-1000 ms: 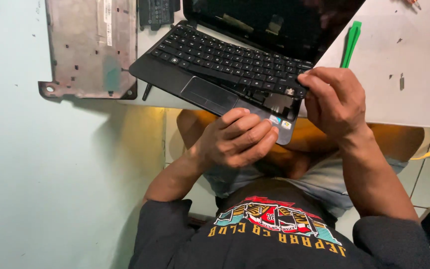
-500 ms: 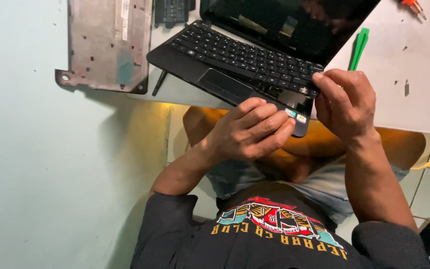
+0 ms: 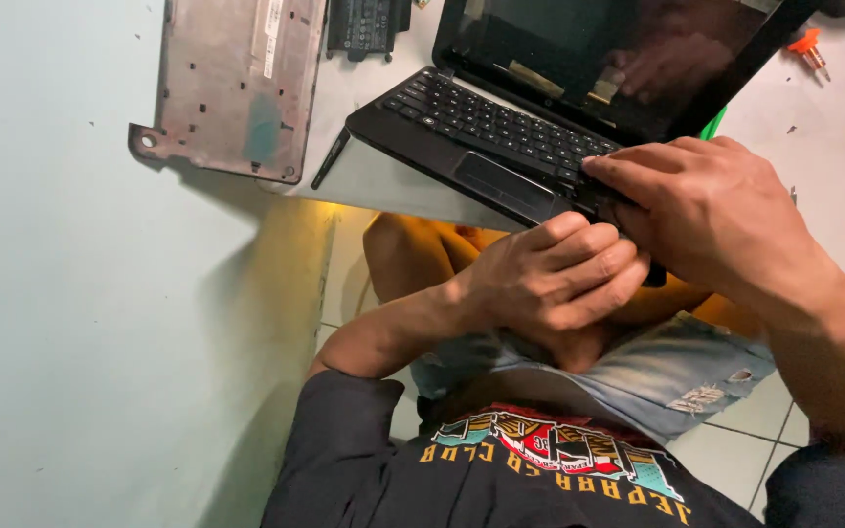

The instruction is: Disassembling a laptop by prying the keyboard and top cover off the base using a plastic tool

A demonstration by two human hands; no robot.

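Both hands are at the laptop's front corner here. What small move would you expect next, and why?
Probably a gentle upward pry at that corner. The right hand presses on the palm rest of the open black laptop, and the left hand curls under its front edge, which overhangs the table.

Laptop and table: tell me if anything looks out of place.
The laptop hangs askew over the table's front edge, both hands at its near corner. Its grey bottom cover lies detached at left, also overhanging the edge.
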